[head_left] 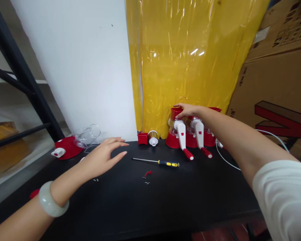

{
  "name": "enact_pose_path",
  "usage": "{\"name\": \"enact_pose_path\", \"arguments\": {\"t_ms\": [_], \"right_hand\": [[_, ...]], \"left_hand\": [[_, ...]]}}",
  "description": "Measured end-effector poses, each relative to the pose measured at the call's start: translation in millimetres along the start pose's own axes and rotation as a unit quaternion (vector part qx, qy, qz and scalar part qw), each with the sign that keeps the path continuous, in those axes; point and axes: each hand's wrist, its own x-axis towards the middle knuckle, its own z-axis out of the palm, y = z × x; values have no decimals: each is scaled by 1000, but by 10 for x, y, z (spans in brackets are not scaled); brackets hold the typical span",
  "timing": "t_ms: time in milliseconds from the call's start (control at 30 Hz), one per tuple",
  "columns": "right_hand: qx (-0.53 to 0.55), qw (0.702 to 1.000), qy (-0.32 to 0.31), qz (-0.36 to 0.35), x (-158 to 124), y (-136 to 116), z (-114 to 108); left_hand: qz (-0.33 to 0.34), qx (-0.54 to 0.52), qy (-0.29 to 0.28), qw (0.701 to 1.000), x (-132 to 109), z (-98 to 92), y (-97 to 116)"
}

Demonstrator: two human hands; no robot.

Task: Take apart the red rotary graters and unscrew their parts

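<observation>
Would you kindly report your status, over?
Right hand at top of red-and-white plastic crank grater. Left hand open above black table. Black-and-yellow screwdriver lying in front.

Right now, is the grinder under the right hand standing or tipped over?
Standing up: the grinder has its red base on the table, red hopper on top.

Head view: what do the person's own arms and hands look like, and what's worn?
The left hand is gloveless, with a thick, smooth, pale bangle near its wrist. The right hand is gloveless too; farther up that arm is a creased white sleeve.
</observation>
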Motion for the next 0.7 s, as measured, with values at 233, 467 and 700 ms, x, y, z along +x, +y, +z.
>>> {"name": "enact_pose_path", "arguments": {"t_ms": [233,467,700], "right_hand": [[-12,1000,6,2,33,-7,58],[-83,996,12,-23,-50,-146,4],[-152,984,87,-14,-316,-590,-114]], "left_hand": [[11,-20,1,1000,0,-39,-99],[14,-35,9,999,63,-92,-32],[16,-70,24,997,89,-158,82]]}}
